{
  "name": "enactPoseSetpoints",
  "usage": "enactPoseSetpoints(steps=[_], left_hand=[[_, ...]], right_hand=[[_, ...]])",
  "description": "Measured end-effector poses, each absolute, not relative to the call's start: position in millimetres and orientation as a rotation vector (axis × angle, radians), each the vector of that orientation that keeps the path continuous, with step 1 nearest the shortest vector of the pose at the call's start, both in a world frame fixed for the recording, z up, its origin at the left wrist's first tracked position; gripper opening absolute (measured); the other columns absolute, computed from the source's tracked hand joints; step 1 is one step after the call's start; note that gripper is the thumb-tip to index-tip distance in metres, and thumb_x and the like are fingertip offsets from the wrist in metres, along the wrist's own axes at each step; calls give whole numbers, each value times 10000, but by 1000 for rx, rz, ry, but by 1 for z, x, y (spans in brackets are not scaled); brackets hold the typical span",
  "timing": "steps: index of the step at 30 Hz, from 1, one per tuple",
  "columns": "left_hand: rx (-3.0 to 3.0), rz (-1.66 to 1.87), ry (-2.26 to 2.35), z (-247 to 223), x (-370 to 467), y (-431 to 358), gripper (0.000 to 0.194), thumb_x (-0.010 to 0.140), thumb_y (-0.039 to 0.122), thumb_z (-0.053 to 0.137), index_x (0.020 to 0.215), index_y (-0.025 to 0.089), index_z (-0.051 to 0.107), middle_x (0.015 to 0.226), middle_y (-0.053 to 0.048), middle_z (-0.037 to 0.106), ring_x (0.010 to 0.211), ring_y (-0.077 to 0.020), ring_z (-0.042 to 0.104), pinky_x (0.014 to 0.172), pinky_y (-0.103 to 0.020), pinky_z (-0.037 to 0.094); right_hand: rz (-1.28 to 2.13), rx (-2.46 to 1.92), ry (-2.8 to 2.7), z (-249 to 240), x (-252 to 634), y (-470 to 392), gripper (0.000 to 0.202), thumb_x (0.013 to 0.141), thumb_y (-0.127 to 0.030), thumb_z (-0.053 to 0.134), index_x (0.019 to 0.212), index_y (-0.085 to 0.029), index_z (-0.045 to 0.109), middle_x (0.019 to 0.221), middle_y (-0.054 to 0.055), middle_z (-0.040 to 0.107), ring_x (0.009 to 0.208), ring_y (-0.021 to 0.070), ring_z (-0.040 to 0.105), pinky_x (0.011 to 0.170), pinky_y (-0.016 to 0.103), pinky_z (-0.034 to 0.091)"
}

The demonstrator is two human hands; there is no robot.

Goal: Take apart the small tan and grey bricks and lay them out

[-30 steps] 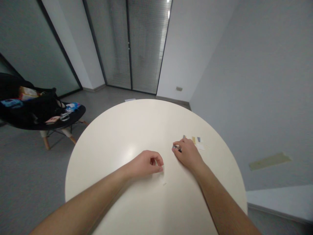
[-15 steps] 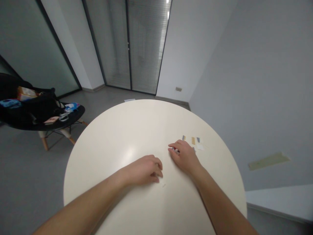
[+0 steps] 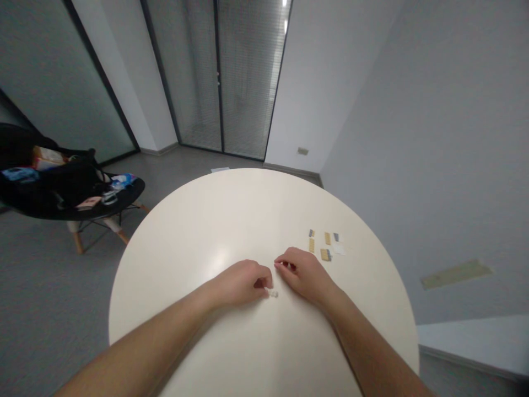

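1. Filling the lower view, a round, cream worktop point(image 3: 231, 220) stands near a grey wall point(image 3: 438, 165) and glass partition point(image 3: 243, 82).
2. Black bag point(image 3: 74, 179) on the chair point(image 3: 128, 193), an orange-and-white packet point(image 3: 47, 157) at its opening.
3. Left hand point(image 3: 246, 282) curls nearly closed, fingertips at a small whitish piece point(image 3: 273, 294) on the worktop; grip unclear.
4. Right hand point(image 3: 303, 273) nearly pinches; contents hidden. Flat yellow and grey pieces point(image 3: 325, 255) lie beyond.
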State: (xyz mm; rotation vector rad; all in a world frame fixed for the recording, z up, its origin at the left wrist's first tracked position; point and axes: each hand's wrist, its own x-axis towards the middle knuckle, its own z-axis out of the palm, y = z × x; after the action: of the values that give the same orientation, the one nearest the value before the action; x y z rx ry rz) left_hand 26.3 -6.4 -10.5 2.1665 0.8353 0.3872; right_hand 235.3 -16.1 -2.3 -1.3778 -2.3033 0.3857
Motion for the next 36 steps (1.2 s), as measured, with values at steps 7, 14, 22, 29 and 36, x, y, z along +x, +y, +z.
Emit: enactPoseSetpoints(steps=[7, 14, 22, 29, 36], left_hand=[[1824, 683, 1018, -20, 29, 2, 102, 746, 264, 637, 757, 171, 598, 659, 25, 594, 601, -108, 510, 558, -206, 362], [1678, 801, 1047, -20, 29, 6, 177, 731, 320, 677, 728, 159, 601, 640, 20, 588, 556, -96, 475, 529, -210, 344], [1422, 791, 947, -23, 35, 6, 253, 733, 328, 696, 879, 137, 617, 667, -18, 670, 560, -108, 540, 567, -228, 383], [1359, 778, 900, -23, 37, 7, 291, 706, 395, 725, 754, 134, 606, 629, 0, 621, 539, -93, 504, 536, -213, 334], [1466, 744, 911, -24, 37, 7, 325, 727, 452, 688, 725, 130, 651, 606, 3, 562, 559, -100, 457, 543, -222, 322]], right_hand=[[403, -1327, -2280, -4, 238, -17, 179, 883, -235, 520, 902, -199, 694, 779, 33, 636, 713, 138, 549, 659, 259, 405], [407, -1271, -2202, -4, 237, -20, 186, 890, -276, 522, 945, -197, 681, 765, 37, 636, 681, 138, 548, 635, 261, 418], [358, -1214, -2209, -3, 233, -24, 275, 860, -332, 589, 1104, -214, 636, 826, 34, 639, 568, 101, 482, 608, 256, 426], [351, -1176, -2227, -8, 231, -24, 383, 837, -303, 633, 1212, -241, 589, 901, 41, 634, 646, 113, 522, 638, 249, 441], [307, -1155, -2242, -6, 229, -26, 336, 832, -251, 620, 1169, -260, 616, 945, 39, 640, 653, 102, 553, 651, 236, 449]])
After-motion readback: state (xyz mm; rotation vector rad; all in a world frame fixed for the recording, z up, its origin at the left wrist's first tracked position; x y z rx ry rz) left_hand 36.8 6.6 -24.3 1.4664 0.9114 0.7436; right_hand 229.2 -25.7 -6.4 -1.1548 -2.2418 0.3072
